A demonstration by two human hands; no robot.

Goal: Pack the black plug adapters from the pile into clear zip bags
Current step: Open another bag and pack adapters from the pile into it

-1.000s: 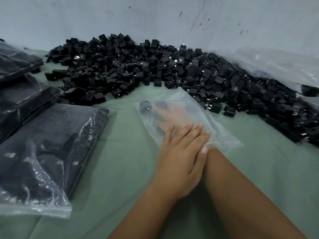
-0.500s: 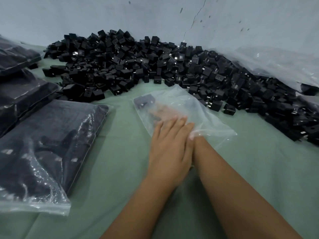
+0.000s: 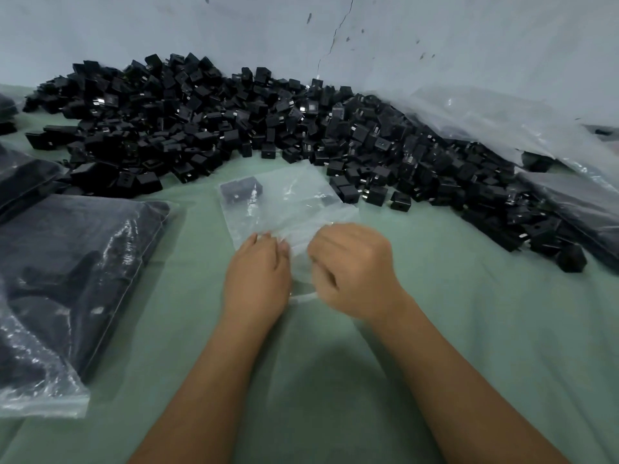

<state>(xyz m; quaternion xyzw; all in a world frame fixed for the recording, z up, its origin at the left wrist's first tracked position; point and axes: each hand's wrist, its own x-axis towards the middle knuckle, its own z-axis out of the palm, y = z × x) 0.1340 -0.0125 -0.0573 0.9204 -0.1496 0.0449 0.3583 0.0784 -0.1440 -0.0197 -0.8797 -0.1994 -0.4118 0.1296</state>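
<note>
We see dim, flat, cool light with no clear source. A soft shadow lies on the green cloth (image 3: 435, 329) just below our wrists. Glare streaks the filled bag (image 3: 83, 279) left of our hands. The right hand (image 3: 351, 266) looks slightly motion-blurred. Edges bow outward.

The plug adapters (image 3: 234, 128) in the pile are looking like matt black plastic, a few showing small glinting metal prongs. Just in front of the pile, the zip bag (image 3: 288, 202) is showing as thin, clear, glossy, crinkled film, lying on smooth, matt green cloth (image 3: 469, 313)
</note>
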